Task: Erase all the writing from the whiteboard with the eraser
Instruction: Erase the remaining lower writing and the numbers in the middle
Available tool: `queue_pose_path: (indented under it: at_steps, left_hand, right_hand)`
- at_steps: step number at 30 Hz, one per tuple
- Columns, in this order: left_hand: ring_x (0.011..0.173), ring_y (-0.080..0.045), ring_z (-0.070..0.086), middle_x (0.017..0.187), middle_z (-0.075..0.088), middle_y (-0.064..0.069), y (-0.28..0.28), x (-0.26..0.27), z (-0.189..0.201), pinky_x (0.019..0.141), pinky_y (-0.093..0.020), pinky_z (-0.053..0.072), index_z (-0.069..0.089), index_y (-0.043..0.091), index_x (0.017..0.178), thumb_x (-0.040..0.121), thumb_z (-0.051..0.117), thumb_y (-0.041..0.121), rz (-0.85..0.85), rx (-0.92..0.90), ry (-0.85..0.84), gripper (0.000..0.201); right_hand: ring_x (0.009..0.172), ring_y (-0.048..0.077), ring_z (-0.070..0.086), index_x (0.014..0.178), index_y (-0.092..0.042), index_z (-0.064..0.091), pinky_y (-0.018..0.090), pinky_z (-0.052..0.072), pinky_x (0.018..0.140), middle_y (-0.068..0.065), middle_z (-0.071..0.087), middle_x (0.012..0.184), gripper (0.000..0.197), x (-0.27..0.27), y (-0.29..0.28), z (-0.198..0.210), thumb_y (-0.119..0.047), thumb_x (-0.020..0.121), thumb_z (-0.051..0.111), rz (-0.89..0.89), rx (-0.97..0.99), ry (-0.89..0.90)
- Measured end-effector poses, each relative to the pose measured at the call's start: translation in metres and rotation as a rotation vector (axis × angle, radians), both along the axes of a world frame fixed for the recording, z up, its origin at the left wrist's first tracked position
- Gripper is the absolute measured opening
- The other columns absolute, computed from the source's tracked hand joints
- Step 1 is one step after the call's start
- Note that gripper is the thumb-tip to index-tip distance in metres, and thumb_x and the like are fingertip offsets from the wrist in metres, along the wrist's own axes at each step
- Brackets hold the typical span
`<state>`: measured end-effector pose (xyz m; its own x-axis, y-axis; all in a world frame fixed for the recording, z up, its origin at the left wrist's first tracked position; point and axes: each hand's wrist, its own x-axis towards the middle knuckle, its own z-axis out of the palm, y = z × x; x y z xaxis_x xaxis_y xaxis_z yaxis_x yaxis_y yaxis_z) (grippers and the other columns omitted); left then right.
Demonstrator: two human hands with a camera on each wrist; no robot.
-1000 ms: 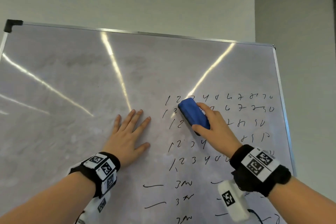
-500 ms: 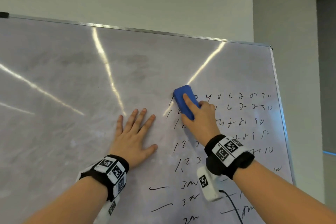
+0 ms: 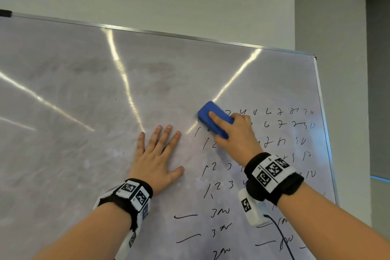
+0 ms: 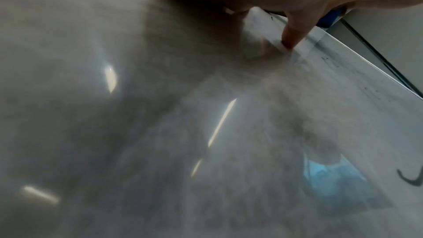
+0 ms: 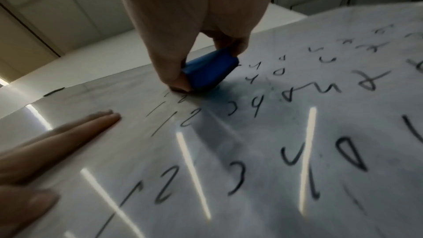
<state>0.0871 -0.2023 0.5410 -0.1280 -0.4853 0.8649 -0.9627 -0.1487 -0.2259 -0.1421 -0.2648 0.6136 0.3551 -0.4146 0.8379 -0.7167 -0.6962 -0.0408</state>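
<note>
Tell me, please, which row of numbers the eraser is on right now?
The top row: the blue eraser covers its left end, while lower rows sit uncovered.

The head view looks forward at the whiteboard (image 3: 84, 112) from arm's reach. The 2 wrist views skim the board surface at close range, facing along the fingers. All 3 views share the blue eraser (image 3: 213, 119) and adjacent board area.

top-row digits of the writing (image 3: 280, 112) under the eraser (image 3: 213, 119); whiteboard (image 3: 63, 91) cut off left and below
</note>
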Motion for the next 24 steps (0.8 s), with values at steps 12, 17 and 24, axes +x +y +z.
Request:
queue_pose_path:
  at_steps: [12, 17, 24]
  left_hand:
    - [0.143, -0.021, 0.010, 0.156, 0.019, 0.000, -0.002, 0.001, -0.001, 0.113, -0.052, 0.000, 0.023, 0.027, 0.149, 0.073, 0.041, 0.067, 0.010, 0.000, -0.003, 0.088]
    - [0.145, -0.020, 0.005, 0.156, 0.017, 0.001, -0.003, 0.002, 0.000, 0.114, -0.051, -0.002, 0.022, 0.027, 0.149, 0.073, 0.041, 0.068, 0.013, 0.000, -0.005, 0.089]
    - [0.144, -0.014, -0.008, 0.156, 0.020, 0.000, -0.004, 0.001, -0.001, 0.113, -0.052, 0.000, 0.023, 0.026, 0.149, 0.073, 0.039, 0.068, 0.012, -0.005, -0.001, 0.088]
  right_hand:
    - [0.110, 0.026, 0.028, 0.145, -0.041, 0.024, 0.029, 0.031, 0.094, 0.013, 0.037, 0.120, 0.061, -0.002, 0.001, 0.000, -0.031, 0.091, 0.051, -0.023, 0.067, -0.096]
    - [0.109, 0.025, 0.028, 0.145, -0.040, 0.020, 0.026, 0.029, 0.090, 0.012, 0.036, 0.116, 0.062, 0.006, 0.006, -0.008, -0.031, 0.092, 0.051, 0.053, 0.131, -0.079]
    - [0.105, 0.029, 0.030, 0.146, -0.039, 0.021, 0.033, 0.033, 0.091, 0.017, 0.039, 0.116, 0.061, -0.025, -0.007, 0.002, -0.031, 0.092, 0.050, -0.126, 0.130, -0.210]
